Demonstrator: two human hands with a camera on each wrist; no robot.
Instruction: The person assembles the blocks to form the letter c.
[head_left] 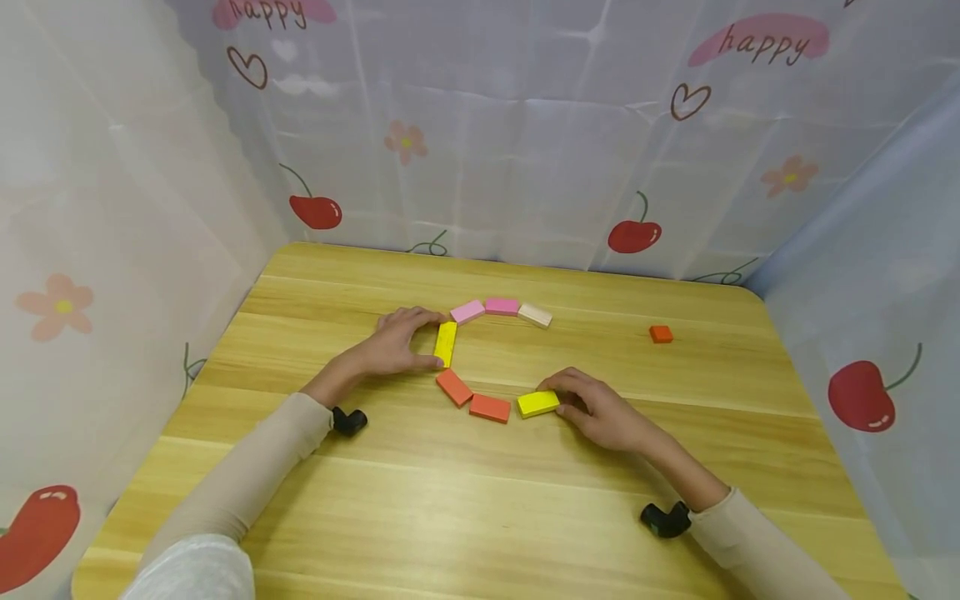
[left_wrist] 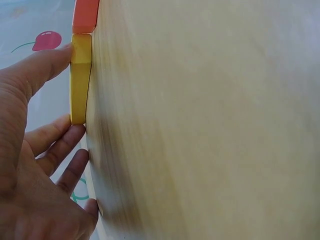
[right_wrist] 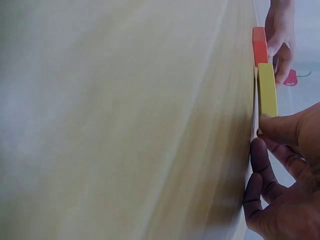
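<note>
On the wooden table, several coloured blocks form an open ring. My left hand (head_left: 397, 340) pinches a yellow block (head_left: 446, 344) on the ring's left side, thumb at its near end and fingertips at its far end. In the left wrist view that yellow block (left_wrist: 80, 80) stands against a red block (left_wrist: 86, 16). My right hand (head_left: 600, 410) pinches the right end of another yellow block (head_left: 537, 404) between thumb and finger. This second block lies just right of a red block (head_left: 490, 408), with a small gap between them.
A second red block (head_left: 453, 388) joins the near-left curve. Light pink (head_left: 468, 312), dark pink (head_left: 502, 307) and pale wood (head_left: 535, 315) blocks make the far arc. One orange block (head_left: 661, 334) lies apart at the right. A printed curtain (head_left: 495, 167) hangs behind the table (head_left: 465, 508).
</note>
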